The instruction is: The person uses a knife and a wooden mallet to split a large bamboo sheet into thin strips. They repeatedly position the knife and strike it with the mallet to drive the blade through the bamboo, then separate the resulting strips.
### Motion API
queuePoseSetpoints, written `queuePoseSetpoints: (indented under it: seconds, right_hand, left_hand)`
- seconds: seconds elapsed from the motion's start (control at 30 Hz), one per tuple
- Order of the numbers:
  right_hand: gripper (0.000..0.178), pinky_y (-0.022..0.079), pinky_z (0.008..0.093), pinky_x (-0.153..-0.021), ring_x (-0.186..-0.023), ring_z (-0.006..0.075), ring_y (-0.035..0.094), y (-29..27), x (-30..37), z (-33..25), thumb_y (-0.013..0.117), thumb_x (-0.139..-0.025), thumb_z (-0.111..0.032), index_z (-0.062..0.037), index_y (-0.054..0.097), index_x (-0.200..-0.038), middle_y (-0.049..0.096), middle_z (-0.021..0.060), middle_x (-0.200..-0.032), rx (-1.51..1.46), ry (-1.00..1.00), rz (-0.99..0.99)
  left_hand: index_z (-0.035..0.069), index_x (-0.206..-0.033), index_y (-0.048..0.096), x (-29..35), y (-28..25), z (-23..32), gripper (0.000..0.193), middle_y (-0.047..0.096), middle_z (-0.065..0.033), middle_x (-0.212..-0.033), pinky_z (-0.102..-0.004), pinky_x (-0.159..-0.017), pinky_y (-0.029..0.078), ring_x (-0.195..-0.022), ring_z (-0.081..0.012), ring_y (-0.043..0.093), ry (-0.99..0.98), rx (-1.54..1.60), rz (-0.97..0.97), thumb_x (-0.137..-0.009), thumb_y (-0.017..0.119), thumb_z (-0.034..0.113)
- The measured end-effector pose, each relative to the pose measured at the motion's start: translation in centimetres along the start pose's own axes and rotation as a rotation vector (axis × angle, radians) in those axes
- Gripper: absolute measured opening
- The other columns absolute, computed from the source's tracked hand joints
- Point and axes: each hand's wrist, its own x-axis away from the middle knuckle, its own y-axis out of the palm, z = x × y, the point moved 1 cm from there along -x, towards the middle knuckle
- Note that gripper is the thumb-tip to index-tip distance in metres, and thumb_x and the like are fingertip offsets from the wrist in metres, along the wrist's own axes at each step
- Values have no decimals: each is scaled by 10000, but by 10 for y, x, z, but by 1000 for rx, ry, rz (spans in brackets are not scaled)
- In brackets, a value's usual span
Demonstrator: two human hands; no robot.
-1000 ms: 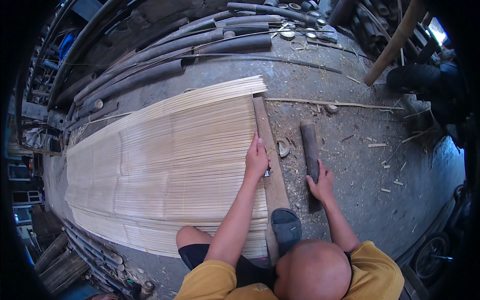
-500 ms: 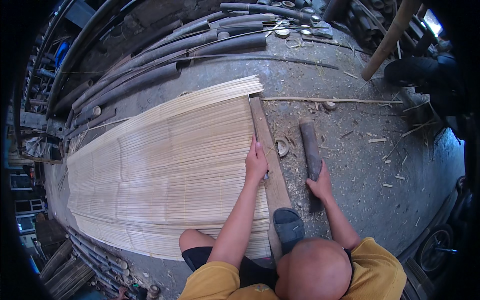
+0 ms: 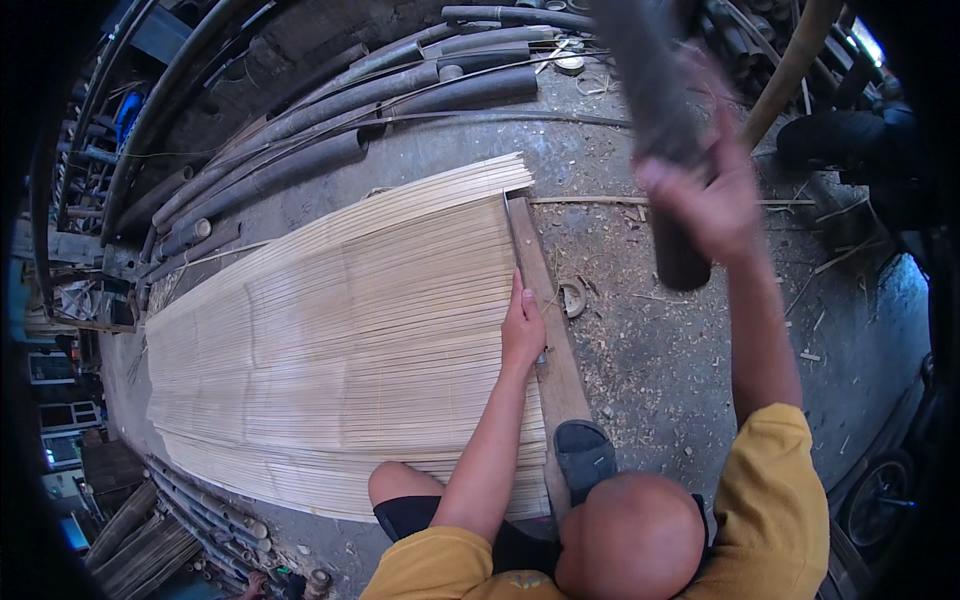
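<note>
A wide mat of pale bamboo slats [image 3: 330, 330] lies spread on the floor, its right ends lined up by a wooden beam [image 3: 550, 340]. My left hand [image 3: 522, 325] is closed around a long knife [image 3: 514, 232], whose blade lies along the slat ends beside the beam. High on the right, my right hand [image 3: 725, 200] grips a thick dark round club [image 3: 660, 110], possibly a length of bamboo, tilted and blurred by motion. The club is apart from the knife and the mat.
Dark bamboo poles [image 3: 400, 85] are piled beyond the mat, and more poles [image 3: 205, 515] lie at lower left. A cut bamboo ring [image 3: 572, 297] sits among shavings right of the beam. An upright pole [image 3: 790, 75] and a wheel [image 3: 880, 497] stand at right.
My right hand has lifted the club from low beside the beam up and to the right. My left hand keeps the knife in nearly the same place on the mat's edge.
</note>
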Motion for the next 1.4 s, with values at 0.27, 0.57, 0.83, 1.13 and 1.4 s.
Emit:
queuePoseSetpoints:
  seconds: [0.27, 0.57, 0.83, 1.13, 1.4]
  right_hand:
    - [792, 542, 448, -953, -1186, 387, 644, 30, 86, 191, 710, -923, -323, -122, 297, -1569, 579, 244, -1372, 581, 456, -284]
    - [943, 443, 472, -1104, -1263, 395, 577, 44, 63, 126, 778, -853, -339, -133, 230, -1593, 578, 231, -1361, 273, 401, -140]
    - [878, 572, 362, -817, -975, 232, 672, 57, 101, 107, 820, -817, -175, -58, 309, -1522, 602, 173, -1208, -498, 739, 61]
    - [854, 585, 350, -685, -784, 195, 680, 40, 139, 116, 783, -856, -138, -53, 258, -1524, 621, 133, -1117, -450, 833, 59]
    - [842, 586, 360, -711, -798, 202, 684, 41, 149, 116, 780, -855, -128, -38, 261, -1512, 626, 144, -1106, -465, 841, 117]
  left_hand:
    - [129, -1628, 288, 12, 6, 46, 544, 489, -228, -1538, -337, -1098, 410, -1368, -285, 527, -179, 133, -197, -1120, 350, 312]
    - [146, -1614, 321, 4, 3, 40, 544, 495, -214, -1533, -372, -1108, 428, -1365, -368, 538, -248, 216, -162, -1106, 362, 337]
    - [187, -1631, 295, -18, -5, -6, 537, 523, -59, -886, -304, -632, 462, -709, -152, 512, 174, 187, 41, -1117, 386, 313]
    - [267, -1646, 250, 3, -6, 45, 551, 448, -3, -707, -283, -496, 475, -523, -99, 476, -293, 495, -157, -1120, 396, 347]
    - [266, -1647, 239, 4, -5, 47, 555, 487, -9, -714, -281, -479, 461, -516, -107, 493, -293, 468, -168, -1122, 380, 379]
